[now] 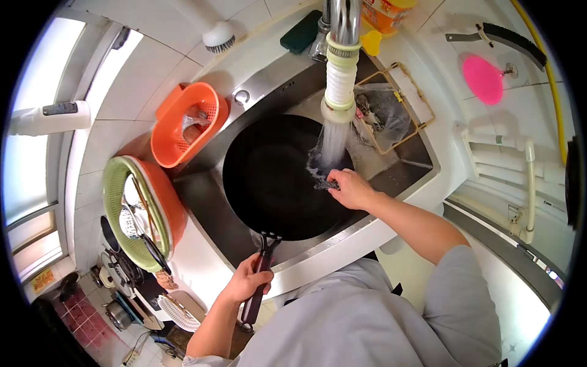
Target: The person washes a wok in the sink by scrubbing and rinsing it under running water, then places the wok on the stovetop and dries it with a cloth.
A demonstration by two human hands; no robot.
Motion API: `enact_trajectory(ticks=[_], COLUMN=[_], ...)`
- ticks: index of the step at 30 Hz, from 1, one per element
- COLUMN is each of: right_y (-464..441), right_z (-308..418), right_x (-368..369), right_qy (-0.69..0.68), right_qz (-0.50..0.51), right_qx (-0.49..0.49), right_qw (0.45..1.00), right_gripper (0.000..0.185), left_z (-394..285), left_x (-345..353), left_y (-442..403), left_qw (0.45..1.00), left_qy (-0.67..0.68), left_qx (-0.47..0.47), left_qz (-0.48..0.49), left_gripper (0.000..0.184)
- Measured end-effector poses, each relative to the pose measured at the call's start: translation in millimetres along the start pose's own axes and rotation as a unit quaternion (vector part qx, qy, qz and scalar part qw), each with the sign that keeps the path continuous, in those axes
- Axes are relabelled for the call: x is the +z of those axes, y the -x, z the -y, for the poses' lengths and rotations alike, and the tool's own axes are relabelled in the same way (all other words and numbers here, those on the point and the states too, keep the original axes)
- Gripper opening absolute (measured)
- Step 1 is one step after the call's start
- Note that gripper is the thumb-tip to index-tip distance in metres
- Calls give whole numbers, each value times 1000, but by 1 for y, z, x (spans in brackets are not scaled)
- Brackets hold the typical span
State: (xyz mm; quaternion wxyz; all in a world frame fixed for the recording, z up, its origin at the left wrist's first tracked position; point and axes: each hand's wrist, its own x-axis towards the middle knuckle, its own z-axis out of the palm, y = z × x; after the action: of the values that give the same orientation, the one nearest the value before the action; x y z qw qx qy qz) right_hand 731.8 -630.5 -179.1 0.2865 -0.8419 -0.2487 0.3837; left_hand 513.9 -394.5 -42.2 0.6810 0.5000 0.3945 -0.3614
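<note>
A large black wok point(275, 183) sits in the steel sink, tilted slightly, its dark handle point(257, 290) reaching over the front edge. My left hand point(249, 278) is closed around that handle. Over the wok's right side, my right hand point(353, 189) pinches a dark, wet scouring pad point(324, 178). Water point(334, 144) pours from the pale faucet extension point(340, 79) onto the pad and into the wok. Spray and my fingers hide part of the pad, so its exact make is unclear.
An orange strainer basket point(172, 158) holding something in plastic hangs at the sink's left. Below it, a green basket point(114, 174) carries dishes and utensils. A framed waste bag point(391, 116) sits in the right corner. A brush point(219, 37) hangs on the wall.
</note>
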Motion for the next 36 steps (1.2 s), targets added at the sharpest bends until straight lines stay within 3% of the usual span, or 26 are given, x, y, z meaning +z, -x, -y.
enact_trajectory(ticks=[5, 8, 9, 12, 15, 17, 19, 22, 25, 29, 31, 33, 36], right_y=[-5, -9, -10, -6, -25, -41, -73, -115, -137, -103, -79, -71, -104], right_z=[-12, -11, -1, -12, -25, -41, -55, -36, -15, 36, 48, 69, 84], right_x=[7, 35, 40, 74, 56, 40, 36, 69, 115, 127, 148, 149, 147], right_qy=[20, 84, 98, 44, 129, 320, 286, 315, 177, 110, -50, -241, -185], right_qz=[93, 139, 230, 356, 347, 254, 203, 70, 35, 165, 223, 176, 39], right_qx=[15, -112, -125, -189, -117, -43, 7, -83, -132, -235, -285, -295, -313], right_qw=[995, 980, 960, 914, 921, 912, 936, 943, 975, 952, 931, 908, 931], right_gripper=[34, 43, 45, 51, 58, 65, 70, 72, 75, 70, 72, 76, 80], left_z=[21, 23, 23, 23, 25, 22, 18, 10, 8, 9, 7, 4, 6], left_x=[2, 2, 1, -3, -13, -19, -23, -23, -28, -36, -36, -32, -35], left_y=[-26, -30, -32, -38, -41, -44, -46, -47, -50, -50, -51, -51, -52], left_qw=[997, 997, 997, 998, 997, 996, 995, 989, 987, 983, 984, 983, 980], left_qy=[42, 27, 23, -7, -4, -31, -56, -122, -131, -154, -139, -140, -156], left_qx=[-8, -12, -12, -24, -7, -15, -28, -61, -54, -56, -65, -81, -79], left_qz=[65, 67, 69, 58, 78, 80, 80, 61, 69, 82, 88, 88, 94], left_gripper=[38, 38, 37, 36, 34, 33, 34, 34, 33, 35, 35, 35, 37])
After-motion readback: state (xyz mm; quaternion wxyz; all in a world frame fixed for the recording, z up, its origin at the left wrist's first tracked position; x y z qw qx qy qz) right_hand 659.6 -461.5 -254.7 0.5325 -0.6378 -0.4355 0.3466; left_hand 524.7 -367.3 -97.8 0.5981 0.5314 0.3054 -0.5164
